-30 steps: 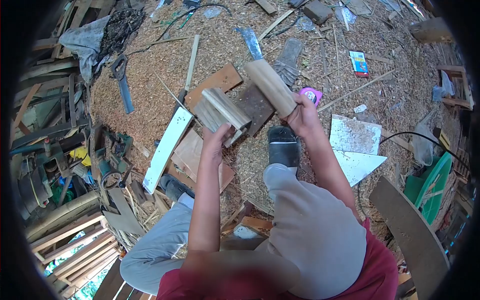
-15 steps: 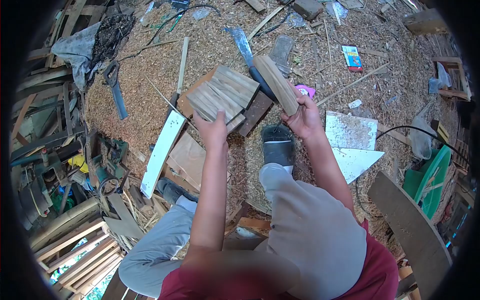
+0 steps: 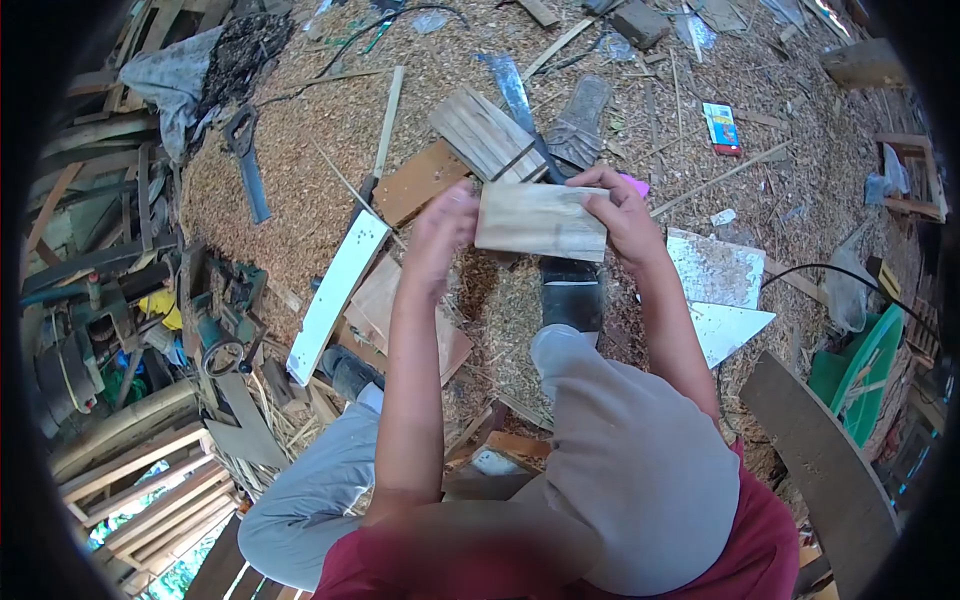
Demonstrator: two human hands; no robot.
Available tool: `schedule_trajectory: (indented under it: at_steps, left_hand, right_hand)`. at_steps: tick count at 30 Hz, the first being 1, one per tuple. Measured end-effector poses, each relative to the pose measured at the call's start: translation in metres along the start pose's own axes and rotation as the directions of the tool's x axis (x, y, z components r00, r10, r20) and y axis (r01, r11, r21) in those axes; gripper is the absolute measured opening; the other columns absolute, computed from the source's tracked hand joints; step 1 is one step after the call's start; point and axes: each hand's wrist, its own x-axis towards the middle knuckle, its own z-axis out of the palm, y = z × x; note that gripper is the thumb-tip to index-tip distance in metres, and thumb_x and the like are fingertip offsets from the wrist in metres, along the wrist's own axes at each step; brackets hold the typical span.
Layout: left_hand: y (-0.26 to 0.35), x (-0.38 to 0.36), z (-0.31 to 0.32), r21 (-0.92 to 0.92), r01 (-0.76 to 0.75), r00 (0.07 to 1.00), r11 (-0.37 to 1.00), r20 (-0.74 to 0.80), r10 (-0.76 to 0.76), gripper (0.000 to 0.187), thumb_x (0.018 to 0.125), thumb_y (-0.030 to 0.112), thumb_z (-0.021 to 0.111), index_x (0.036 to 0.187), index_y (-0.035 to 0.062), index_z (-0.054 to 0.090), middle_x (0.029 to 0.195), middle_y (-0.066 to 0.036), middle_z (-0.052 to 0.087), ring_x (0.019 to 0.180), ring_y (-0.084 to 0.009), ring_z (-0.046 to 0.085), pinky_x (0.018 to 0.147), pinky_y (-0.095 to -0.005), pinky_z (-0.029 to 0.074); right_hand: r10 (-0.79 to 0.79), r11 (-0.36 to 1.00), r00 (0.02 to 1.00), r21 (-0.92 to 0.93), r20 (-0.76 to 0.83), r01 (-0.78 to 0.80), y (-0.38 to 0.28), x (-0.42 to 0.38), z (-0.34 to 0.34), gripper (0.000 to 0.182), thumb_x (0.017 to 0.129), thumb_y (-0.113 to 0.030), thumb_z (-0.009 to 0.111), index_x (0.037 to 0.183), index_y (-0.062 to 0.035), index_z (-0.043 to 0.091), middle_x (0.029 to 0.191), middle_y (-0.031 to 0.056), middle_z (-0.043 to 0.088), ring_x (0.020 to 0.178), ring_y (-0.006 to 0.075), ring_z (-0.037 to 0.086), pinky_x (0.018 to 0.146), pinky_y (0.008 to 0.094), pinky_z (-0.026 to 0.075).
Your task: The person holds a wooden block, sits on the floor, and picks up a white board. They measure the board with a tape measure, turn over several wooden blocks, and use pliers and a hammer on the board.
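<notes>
A short wooden board with pale grain is held level above the ground, its broad face up. My right hand grips its right end, thumb on top and fingers over the far edge. At the board's left end is my left hand, its fingers blurred by motion. Just beyond lie grey-brown wood pieces side by side, partly over a reddish-brown board. Behind the held board, a saw with a bluish blade lies partly hidden.
Wood shavings cover the ground. A white strip lies left, with a handsaw farther off. White panels and a green basin are at right. My shoe rests below the held board.
My right hand has turned its wood piece from upright to level and brought it left. My left hand has come off the wood pieces on the ground.
</notes>
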Motion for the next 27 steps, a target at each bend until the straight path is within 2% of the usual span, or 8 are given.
schedule_trajectory:
  at_steps: [1, 4, 5, 8, 14, 17, 23, 27]
  left_hand:
    - [0.001, -0.006, 0.0, 0.034, 0.052, 0.994, 0.998, 0.096, -0.055, 0.058, 0.106, 0.032, 0.062, 0.151, -0.0017, 0.048, 0.122, -0.009, 0.07, 0.099, -0.013, 0.066, 0.086, -0.0291, 0.054]
    - [-0.022, -0.017, 0.0, -0.168, 0.057, 0.991, 0.984, -0.11, -0.076, 0.044, 0.101, 0.018, 0.071, 0.137, -0.0025, 0.057, 0.107, -0.007, 0.072, 0.088, -0.0115, 0.067, 0.074, -0.0256, 0.054]
    - [-0.025, -0.024, 0.004, -0.388, 0.025, 0.982, 0.921, -0.162, -0.095, 0.041, 0.1, 0.012, 0.071, 0.135, -0.0019, 0.054, 0.103, -0.005, 0.072, 0.085, -0.0088, 0.067, 0.068, -0.0207, 0.052]
    - [-0.049, -0.036, -0.006, -0.438, -0.001, 0.956, 0.899, -0.266, -0.128, 0.04, 0.102, 0.013, 0.068, 0.136, 0.0, 0.052, 0.108, -0.007, 0.071, 0.09, -0.0106, 0.068, 0.073, -0.0226, 0.054]
    - [-0.055, -0.062, -0.011, -0.615, -0.043, 0.968, 0.788, -0.222, -0.12, 0.045, 0.101, 0.017, 0.071, 0.136, 0.0044, 0.045, 0.123, -0.009, 0.065, 0.11, -0.0179, 0.066, 0.088, -0.0347, 0.058]
    - [-0.119, -0.036, -0.056, -0.91, 0.025, 0.97, 0.415, -0.078, -0.232, 0.062, 0.099, 0.026, 0.075, 0.143, 0.0045, 0.037, 0.131, -0.013, 0.062, 0.122, -0.0259, 0.062, 0.102, -0.0438, 0.055]
    - [-0.135, 0.022, -0.11, -0.951, -0.304, 0.766, -0.049, -0.214, -0.606, 0.067, 0.096, 0.042, 0.076, 0.139, -0.0004, 0.048, 0.141, -0.019, 0.056, 0.136, -0.0372, 0.054, 0.116, -0.0494, 0.045]
    - [-0.166, 0.059, -0.131, -0.909, -0.414, 0.752, 0.055, -0.376, -0.541, 0.05, 0.105, 0.031, 0.064, 0.138, -0.0038, 0.051, 0.143, -0.02, 0.057, 0.132, -0.0367, 0.059, 0.12, -0.0505, 0.043]
  right_hand:
    - [-0.095, 0.988, 0.995, -0.12, 0.008, 0.095, 0.004, 0.006, 0.005, 0.022, 0.096, -0.009, 0.06, 0.117, -0.0017, 0.064, 0.11, 0.0114, 0.07, 0.1, 0.0145, 0.067, 0.084, 0.0314, 0.055]
    - [-0.006, 0.987, 1.0, 0.159, -0.017, 0.009, -0.009, 0.006, 0.031, 0.027, 0.102, -0.018, 0.064, 0.123, -0.0022, 0.06, 0.107, 0.01, 0.071, 0.094, 0.0145, 0.069, 0.081, 0.0296, 0.055]
    - [-0.035, 0.978, 0.998, 0.205, -0.052, 0.045, -0.004, 0.01, 0.038, 0.035, 0.104, -0.025, 0.067, 0.129, -0.003, 0.055, 0.106, 0.01, 0.071, 0.092, 0.0155, 0.07, 0.079, 0.0305, 0.057]
    - [0.007, 0.911, 0.993, 0.41, 0.117, -0.054, 0.023, 0.018, 0.053, 0.04, 0.104, -0.023, 0.067, 0.135, -0.004, 0.052, 0.113, 0.0106, 0.071, 0.099, 0.0171, 0.07, 0.08, 0.0341, 0.058]
    - [0.105, 0.968, 0.994, 0.226, 0.022, -0.107, 0.032, 0.007, 0.126, 0.062, 0.097, -0.008, 0.073, 0.149, 0.0003, 0.04, 0.142, 0.0105, 0.058, 0.127, 0.0196, 0.06, 0.102, 0.0385, 0.053]
    - [0.02, 0.98, 0.999, 0.198, 0.037, -0.027, 0.041, 0.011, 0.131, 0.063, 0.097, -0.005, 0.071, 0.15, 0.0012, 0.038, 0.145, 0.0129, 0.056, 0.134, 0.0215, 0.055, 0.111, 0.0384, 0.045]
    - [-0.079, 0.986, 0.997, 0.149, -0.003, 0.079, 0.05, 0.012, 0.123, 0.063, 0.097, -0.001, 0.067, 0.151, 0.0041, 0.035, 0.148, 0.0153, 0.053, 0.139, 0.0233, 0.051, 0.118, 0.0383, 0.038]
    - [-0.021, 0.989, 1.0, 0.146, -0.016, 0.023, 0.054, 0.008, 0.116, 0.065, 0.095, 0.0, 0.066, 0.152, 0.0037, 0.034, 0.147, 0.0157, 0.054, 0.137, 0.0242, 0.053, 0.117, 0.0382, 0.039]
